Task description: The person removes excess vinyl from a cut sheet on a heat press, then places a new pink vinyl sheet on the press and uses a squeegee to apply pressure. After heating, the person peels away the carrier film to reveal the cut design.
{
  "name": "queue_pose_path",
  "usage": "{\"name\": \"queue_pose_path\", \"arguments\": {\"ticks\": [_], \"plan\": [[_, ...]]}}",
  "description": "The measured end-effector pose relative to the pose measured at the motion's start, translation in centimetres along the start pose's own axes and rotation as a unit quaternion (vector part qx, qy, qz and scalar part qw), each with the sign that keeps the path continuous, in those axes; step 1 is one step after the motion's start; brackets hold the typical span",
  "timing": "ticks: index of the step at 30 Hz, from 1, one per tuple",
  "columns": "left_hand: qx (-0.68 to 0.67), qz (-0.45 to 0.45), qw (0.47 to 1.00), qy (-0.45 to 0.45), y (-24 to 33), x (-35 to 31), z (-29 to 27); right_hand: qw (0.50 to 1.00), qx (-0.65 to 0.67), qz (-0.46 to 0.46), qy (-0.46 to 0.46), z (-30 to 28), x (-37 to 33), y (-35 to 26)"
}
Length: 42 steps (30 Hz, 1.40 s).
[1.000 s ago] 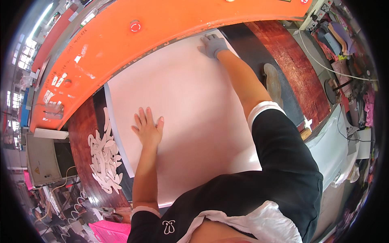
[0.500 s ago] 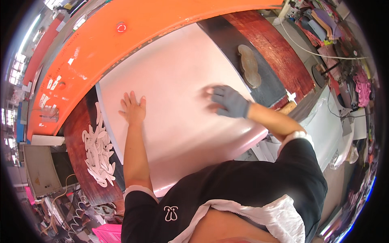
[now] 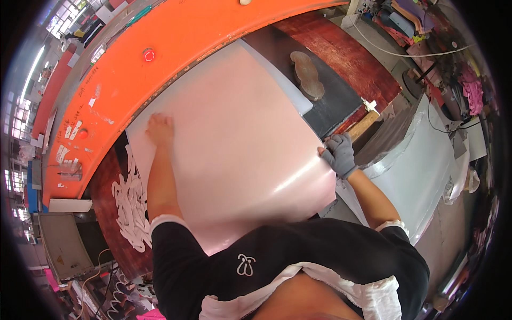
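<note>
One bare hand presses, one gloved hand grips the pink sheet's edge.
The left hand (image 3: 160, 129) lies palm-down on the pink sheet (image 3: 229, 133), fingers slightly apart and holding nothing — seemingly to steady it. The right hand (image 3: 340, 154), in a grey fingerless glove, is closed on the sheet's near-right edge, apparently to control that side; the sheet spreads between both hands. Beyond the right hand, a pale underlayer (image 3: 288, 88) shows. Left of the left forearm, pale cut pieces (image 3: 130, 208) lie heaped loose, in no container. Farther left, a clear holder (image 3: 69, 171) sits on the orange beam (image 3: 176, 37) — contents unclear.
</note>
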State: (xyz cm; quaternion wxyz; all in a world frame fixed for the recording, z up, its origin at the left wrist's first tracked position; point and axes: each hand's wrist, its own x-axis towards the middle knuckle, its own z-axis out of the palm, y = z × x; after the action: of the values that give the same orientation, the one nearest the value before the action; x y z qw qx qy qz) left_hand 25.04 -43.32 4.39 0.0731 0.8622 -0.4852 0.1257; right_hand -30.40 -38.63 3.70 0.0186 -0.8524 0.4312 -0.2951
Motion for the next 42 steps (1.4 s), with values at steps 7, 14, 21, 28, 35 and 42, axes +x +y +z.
{"name": "queue_pose_path", "arguments": {"ticks": [7, 14, 21, 28, 35, 42], "plan": [[-0.084, 0.144, 0.981, -0.101, -0.8, -18.9, -4.4, 0.984, 0.130, 0.125, -0.005, 1.2, -1.2, 0.0], [-0.017, 0.076, 0.980, -0.183, 0.9, -13.6, -3.8, 0.957, 0.140, 0.252, -0.038, 1.7, 11.2, -0.8], [-0.122, 0.236, 0.954, 0.137, 3.4, -10.3, -4.4, 0.989, 0.022, 0.145, -0.016, 1.0, 7.8, 3.4], [-0.107, -0.120, 0.974, 0.160, -8.7, -25.9, -7.0, 0.993, -0.036, 0.104, -0.039, 0.3, 4.7, 7.1], [-0.201, -0.150, 0.965, 0.080, -11.7, -29.9, -6.2, 0.985, -0.090, 0.144, -0.032, 0.7, 4.2, 6.6], [-0.163, -0.063, 0.982, 0.076, -11.6, -30.1, -6.1, 0.977, -0.118, 0.161, -0.070, 0.5, 4.5, 6.3]]}}
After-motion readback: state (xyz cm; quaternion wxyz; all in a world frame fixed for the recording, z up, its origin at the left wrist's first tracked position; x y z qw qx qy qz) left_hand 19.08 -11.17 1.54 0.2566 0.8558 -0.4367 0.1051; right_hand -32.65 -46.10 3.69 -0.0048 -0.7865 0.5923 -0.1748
